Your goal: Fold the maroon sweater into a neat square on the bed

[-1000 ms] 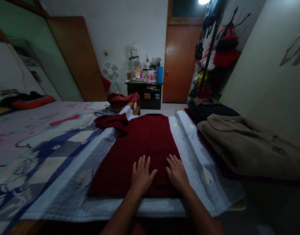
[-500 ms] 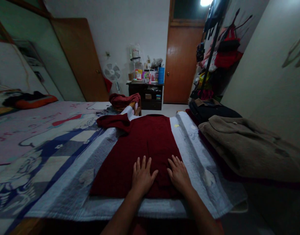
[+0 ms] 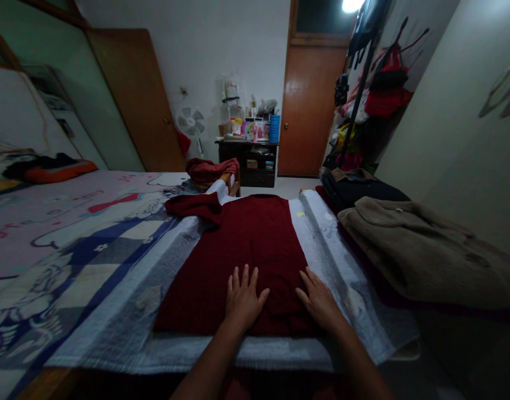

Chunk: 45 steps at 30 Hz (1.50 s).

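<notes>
A dark red long-sleeved top [image 3: 238, 244] is spread on a light blue-grey cover [image 3: 171, 353], its hem toward me. One sleeve reaches out over the left side at the far end; the other sleeve is not plainly visible. My left hand [image 3: 244, 300] lies flat on the lower middle of the garment, fingers spread and pointing away from me. Across from it, my right hand [image 3: 319, 300] rests at the garment's lower right edge, fingers stretched out, partly over the cover. Small creases show in the cloth between the hands.
A patterned bedspread [image 3: 92, 239] stretches along the left. At the right lie a brown fleece coat [image 3: 421, 250] and dark folded clothes [image 3: 363, 186]. Reddish cloth [image 3: 211, 171] sits at the far end. Beyond stand a fan [image 3: 191, 122] and a black cabinet [image 3: 249, 164].
My right hand has slid to the right, from on top of the garment to its right edge. My left hand stays in nearly the same place.
</notes>
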Available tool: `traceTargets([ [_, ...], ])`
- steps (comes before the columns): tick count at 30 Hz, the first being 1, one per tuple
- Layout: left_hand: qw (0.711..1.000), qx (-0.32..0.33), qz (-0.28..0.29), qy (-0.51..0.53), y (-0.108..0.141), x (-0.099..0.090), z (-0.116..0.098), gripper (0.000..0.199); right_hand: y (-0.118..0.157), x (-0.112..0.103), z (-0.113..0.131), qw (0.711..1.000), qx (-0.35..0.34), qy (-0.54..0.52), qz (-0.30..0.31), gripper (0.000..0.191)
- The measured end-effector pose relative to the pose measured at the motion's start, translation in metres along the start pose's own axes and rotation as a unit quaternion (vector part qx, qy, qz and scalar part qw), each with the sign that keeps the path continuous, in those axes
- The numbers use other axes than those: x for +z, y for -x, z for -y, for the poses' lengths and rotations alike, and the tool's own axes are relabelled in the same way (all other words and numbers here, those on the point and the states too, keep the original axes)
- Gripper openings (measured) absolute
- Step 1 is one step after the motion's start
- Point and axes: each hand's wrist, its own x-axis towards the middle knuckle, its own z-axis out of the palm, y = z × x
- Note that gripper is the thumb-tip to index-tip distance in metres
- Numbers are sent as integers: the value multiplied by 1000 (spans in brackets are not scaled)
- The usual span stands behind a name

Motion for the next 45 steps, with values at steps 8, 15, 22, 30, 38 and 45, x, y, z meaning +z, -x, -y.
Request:
traceTargets([
  [8, 1000, 0, -24, -1, 0, 9, 2, 69, -54, -26, 23, 1000, 22, 15, -15, 50],
  [15, 1000, 4, -29, 0, 1, 9, 2, 69, -75, 15, 35, 999, -6, 37, -5, 62],
  [22, 1000, -4, -2, 15, -2, 9, 2, 67, -71, 21, 33, 998, -5, 57, -6, 60],
  [30, 996, 44, -34, 76, -54, -3, -16, 50, -71, 24, 32, 998, -8, 61, -22, 58],
  [38, 989, 107, 15, 100, -66, 20, -19, 49, -70, 23, 31, 998, -7, 57, -29, 54],
  [45, 991, 94, -1, 94, -64, 21, -21, 52, -69, 21, 29, 997, 56, 58, -13, 61],
])
